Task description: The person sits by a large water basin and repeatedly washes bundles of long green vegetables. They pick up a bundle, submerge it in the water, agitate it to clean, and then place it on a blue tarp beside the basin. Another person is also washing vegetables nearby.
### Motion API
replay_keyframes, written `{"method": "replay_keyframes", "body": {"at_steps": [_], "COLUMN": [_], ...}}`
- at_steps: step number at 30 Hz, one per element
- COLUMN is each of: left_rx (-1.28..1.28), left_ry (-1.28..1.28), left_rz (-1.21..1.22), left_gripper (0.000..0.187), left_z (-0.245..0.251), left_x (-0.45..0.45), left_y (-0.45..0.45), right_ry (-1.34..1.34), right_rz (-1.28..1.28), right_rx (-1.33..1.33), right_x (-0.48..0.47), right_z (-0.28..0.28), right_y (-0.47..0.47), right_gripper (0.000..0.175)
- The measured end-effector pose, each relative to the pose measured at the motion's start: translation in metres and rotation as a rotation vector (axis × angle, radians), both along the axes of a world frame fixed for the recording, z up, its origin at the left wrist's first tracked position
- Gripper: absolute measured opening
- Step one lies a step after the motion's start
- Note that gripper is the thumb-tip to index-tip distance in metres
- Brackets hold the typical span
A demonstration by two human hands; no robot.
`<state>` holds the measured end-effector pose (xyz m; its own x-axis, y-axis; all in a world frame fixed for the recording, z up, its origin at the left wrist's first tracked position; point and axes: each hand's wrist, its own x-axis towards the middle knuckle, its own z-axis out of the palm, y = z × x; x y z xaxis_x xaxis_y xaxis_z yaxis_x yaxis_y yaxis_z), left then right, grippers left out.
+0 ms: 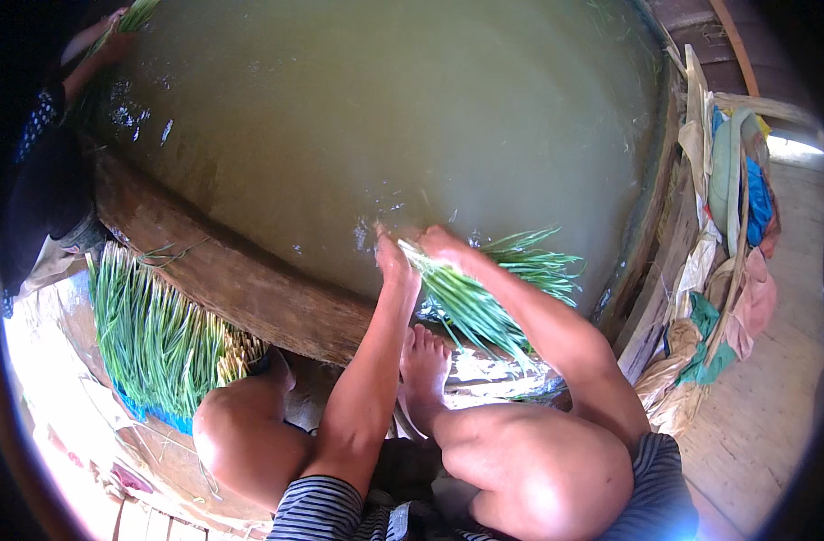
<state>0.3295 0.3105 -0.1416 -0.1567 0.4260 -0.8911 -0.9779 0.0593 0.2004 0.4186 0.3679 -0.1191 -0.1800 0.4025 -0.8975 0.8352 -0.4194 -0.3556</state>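
Observation:
Before me lies a large basin of murky water (412, 122). My left hand (393, 255) is at the water's surface near the basin's wooden edge (250, 284), its fingertips partly hidden. Close to its right, my right hand (442, 243) grips the pale root end of a bunch of green onions (463, 294). The long green leaves fan down to the right, under my right forearm and over the edge. Whether my left fingers also hold stalks cannot be told. More green leaves (540, 264) spread on the water beyond the forearm.
Many green onions (148, 331) lie in a row at the left, outside the basin. At the upper left a co-worker's hands (104, 47) hold another green bunch (136, 15). Cloths and plastic bags (730, 270) hang along the right side. My bare foot (425, 358) is by the edge.

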Motion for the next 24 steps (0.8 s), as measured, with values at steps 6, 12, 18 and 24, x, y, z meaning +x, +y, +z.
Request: {"method": "replay_keyframes", "body": {"at_steps": [6, 12, 18, 24], "left_rx": [0.171, 0.095, 0.107, 0.092], "left_ry": [-0.124, -0.02, -0.058, 0.231], "left_rz": [0.047, -0.129, -0.045, -0.327], "left_gripper": [0.046, 0.045, 0.044, 0.05], "left_z": [-0.004, 0.019, 0.011, 0.019], "left_x": [-0.017, -0.011, -0.03, -0.045], "left_y": [-0.005, 0.003, -0.004, 0.021], "right_ry": [-0.103, 0.148, 0.065, 0.366], "right_rz": [0.026, -0.182, 0.066, -0.125], "right_rx": [0.544, 0.312, 0.622, 0.341], "right_x": [-0.025, -0.021, -0.036, -0.019], "right_z": [0.03, 0.028, 0.043, 0.015], "right_y": [-0.04, -0.014, -0.029, 0.024], "right_gripper": [0.044, 0.049, 0.05, 0.057]}}
